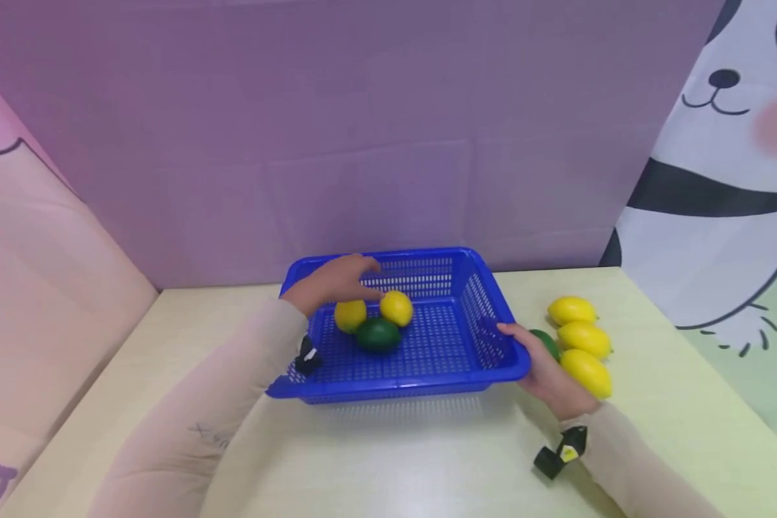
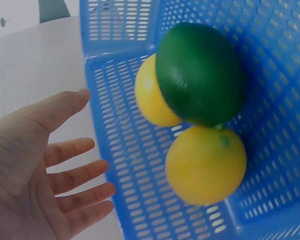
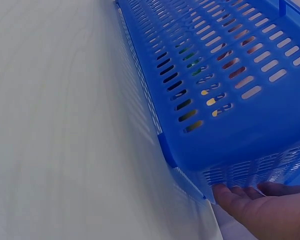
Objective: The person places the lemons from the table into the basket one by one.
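Pale tabletop [image 1: 388,460], blue basket [image 1: 388,387] above it, gripped at one end by your right hand [image 1: 547,370]

The tabletop runs under everything, smooth and lightly grained. You have the basket near its middle; whether its whole base rests on the surface, you cannot tell from here. It is glossy, saturated blue plastic, rectangular, with a wide rolled rim, rounded corners, sloping sides and rows of slots through walls and floor.

Your left sleeve [image 1: 201,403] crosses its near left corner. Your right hand grips the right end, thumb over the rim and fingers curled beneath. Your left hand [image 1: 337,280] hovers over the left part, its fingers loosely spread around nothing.

Inside, left of centre, a deep green fruit [image 1: 378,336] sits against two lemons [image 1: 396,309]. It is plump, oval and softly shiny; they are smooth, bright yellow and rounded, one showing a green nub in your left wrist view. Outside, past your right hand, three more lemons [image 1: 585,339] lie in a row beside a second green fruit [image 1: 547,341], which your hand partly hides.

Smallest is a dark, scribble-like mark [image 1: 210,435] on your left sleeve, too faint to read.
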`<move>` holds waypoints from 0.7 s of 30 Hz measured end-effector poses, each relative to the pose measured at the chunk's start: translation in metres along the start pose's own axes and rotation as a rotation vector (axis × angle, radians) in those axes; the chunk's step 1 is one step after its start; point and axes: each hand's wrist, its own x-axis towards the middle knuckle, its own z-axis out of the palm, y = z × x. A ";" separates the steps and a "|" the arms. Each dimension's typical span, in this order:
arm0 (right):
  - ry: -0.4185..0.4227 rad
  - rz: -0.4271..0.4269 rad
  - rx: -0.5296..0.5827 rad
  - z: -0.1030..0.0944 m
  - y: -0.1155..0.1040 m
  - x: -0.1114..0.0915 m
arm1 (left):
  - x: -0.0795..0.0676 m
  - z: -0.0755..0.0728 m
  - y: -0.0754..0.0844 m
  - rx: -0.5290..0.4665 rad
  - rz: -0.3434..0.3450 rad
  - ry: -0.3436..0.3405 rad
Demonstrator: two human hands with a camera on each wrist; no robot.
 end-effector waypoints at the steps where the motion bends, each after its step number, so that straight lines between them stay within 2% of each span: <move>1: 0.000 -0.001 0.002 0.000 0.000 0.000 | -0.002 -0.002 -0.002 -0.006 0.002 0.009; 7: -0.003 0.002 0.013 0.000 0.002 0.003 | -0.018 -0.013 -0.019 -0.065 0.035 0.075; 13: -0.002 -0.008 0.019 0.000 0.002 0.003 | -0.034 -0.022 -0.035 -0.120 0.099 0.141; 21: 0.027 -0.011 -0.026 0.000 0.000 0.002 | -0.053 -0.033 -0.048 -0.147 0.044 0.174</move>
